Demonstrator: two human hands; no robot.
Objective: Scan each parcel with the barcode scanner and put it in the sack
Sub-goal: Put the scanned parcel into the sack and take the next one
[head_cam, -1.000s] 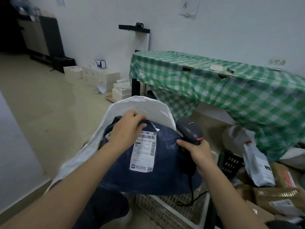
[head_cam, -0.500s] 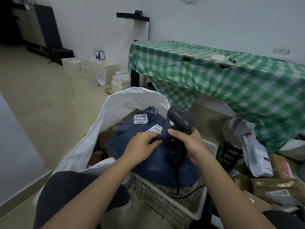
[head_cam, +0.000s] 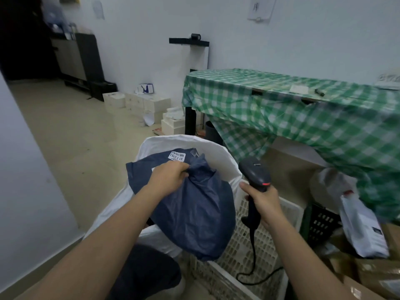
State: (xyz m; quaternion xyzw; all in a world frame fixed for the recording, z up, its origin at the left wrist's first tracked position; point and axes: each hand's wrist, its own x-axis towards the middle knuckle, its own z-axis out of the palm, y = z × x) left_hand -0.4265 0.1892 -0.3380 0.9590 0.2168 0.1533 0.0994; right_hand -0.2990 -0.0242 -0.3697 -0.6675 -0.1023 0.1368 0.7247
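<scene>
Head view. Your left hand (head_cam: 167, 177) bunches the upper folds of the dark blue parcel (head_cam: 194, 213), its fingers curled into the plastic. The parcel hangs over the open mouth of the white sack (head_cam: 218, 156), its top inside the rim and its lower end draped over the sack's near edge. A small white label (head_cam: 177, 156) with printed digits faces up near the parcel's far end.

Your right hand (head_cam: 263, 202) wraps around the handle of the black barcode scanner (head_cam: 255, 176), just right of the sack. The scanner head is tilted away from you, a red strip showing on its near side. Its black cable (head_cam: 253, 267) loops down into the white slotted crate (head_cam: 249, 256) beneath.

The desk (head_cam: 281, 100) stands beyond, along the pale wall (head_cam: 238, 29), draped in a green-and-white checked cloth that hangs down at the front. A slip of paper (head_cam: 299, 89) and a small dark pen-like object (head_cam: 320, 92) lie on top.

On the right, under the cloth's edge, sit a black crate (head_cam: 320, 221), a white pouch parcel (head_cam: 363, 230) and brown parcels (head_cam: 372, 276).

The floor (head_cam: 75, 137) is beige. White boxes (head_cam: 138, 103) are stacked against the wall's foot. A dark cabinet (head_cam: 84, 59) stands in the far left corner. A sheet of paper (head_cam: 260, 7) hangs high on the wall.
</scene>
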